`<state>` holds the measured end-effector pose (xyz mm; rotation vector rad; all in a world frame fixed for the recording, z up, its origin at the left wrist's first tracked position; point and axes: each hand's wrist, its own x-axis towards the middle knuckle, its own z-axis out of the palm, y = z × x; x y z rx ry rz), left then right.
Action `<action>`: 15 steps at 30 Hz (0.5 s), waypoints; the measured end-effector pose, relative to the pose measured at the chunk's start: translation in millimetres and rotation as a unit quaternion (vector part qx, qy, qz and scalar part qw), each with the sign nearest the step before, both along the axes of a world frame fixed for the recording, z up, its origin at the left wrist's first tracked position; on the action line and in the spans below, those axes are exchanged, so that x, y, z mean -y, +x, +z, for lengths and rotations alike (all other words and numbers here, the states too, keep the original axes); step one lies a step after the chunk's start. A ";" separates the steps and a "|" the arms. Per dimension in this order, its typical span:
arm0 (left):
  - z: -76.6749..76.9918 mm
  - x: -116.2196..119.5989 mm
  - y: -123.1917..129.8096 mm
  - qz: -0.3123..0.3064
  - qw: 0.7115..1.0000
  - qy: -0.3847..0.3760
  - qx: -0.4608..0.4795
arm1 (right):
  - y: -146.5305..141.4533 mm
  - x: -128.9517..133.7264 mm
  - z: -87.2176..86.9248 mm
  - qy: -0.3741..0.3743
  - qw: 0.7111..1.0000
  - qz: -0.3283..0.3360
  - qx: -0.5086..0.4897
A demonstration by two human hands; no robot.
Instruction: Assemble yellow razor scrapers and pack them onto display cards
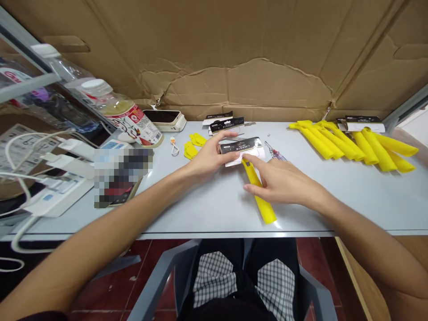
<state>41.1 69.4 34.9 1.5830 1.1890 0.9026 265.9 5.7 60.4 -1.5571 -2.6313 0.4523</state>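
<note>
A folded black-and-white printed card [245, 146] is gripped at its left end by my left hand [212, 154], the thumb on its front. Meeting the card's lower edge is the slotted end of a yellow tube-shaped handle [265, 208], which lies slanted on the table. My right hand [279, 180] reaches over this handle with thumb and index finger spread; the index fingertip touches where card and handle meet. Its other fingers are partly hidden. A small screwdriver [278, 154] with a clear shaft and loose metal bits lie just behind the right hand.
More yellow handles [347, 143] lie in a row at right beside another card [364, 124]. Flat yellow pieces [194, 145] and more cards [227, 125] sit behind my left hand. A phone [122, 178], power strip [63, 196] and drink bottle [133, 120] occupy the left side.
</note>
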 end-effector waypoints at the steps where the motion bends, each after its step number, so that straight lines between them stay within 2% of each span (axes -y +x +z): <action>1: -2.2 0.2 0.5 -0.018 1.000 -0.005 0.000 | -1.0 -0.9 -0.1 0.017 1.000 -0.010 0.008; 3: -9.0 -0.9 1.7 -0.040 0.999 -0.003 -0.002 | -2.6 -3.3 -1.9 0.044 0.998 -0.038 0.011; 5: -17.7 -3.5 2.6 -0.055 0.998 0.032 -0.011 | -3.9 -6.2 -6.4 0.072 0.996 -0.053 0.006; 9: -32.4 -9.2 2.7 -0.083 0.977 0.179 -0.077 | -5.8 -13.1 -21.1 0.148 0.989 -0.018 -0.017; 12: -36.8 -10.7 1.9 -0.102 0.945 0.282 -0.133 | -7.2 -17.5 -28.6 0.135 0.990 0.011 -0.027; 15: -38.0 -10.1 0.9 -0.131 0.923 0.324 -0.164 | -7.7 -20.5 -29.5 0.112 0.993 0.011 -0.018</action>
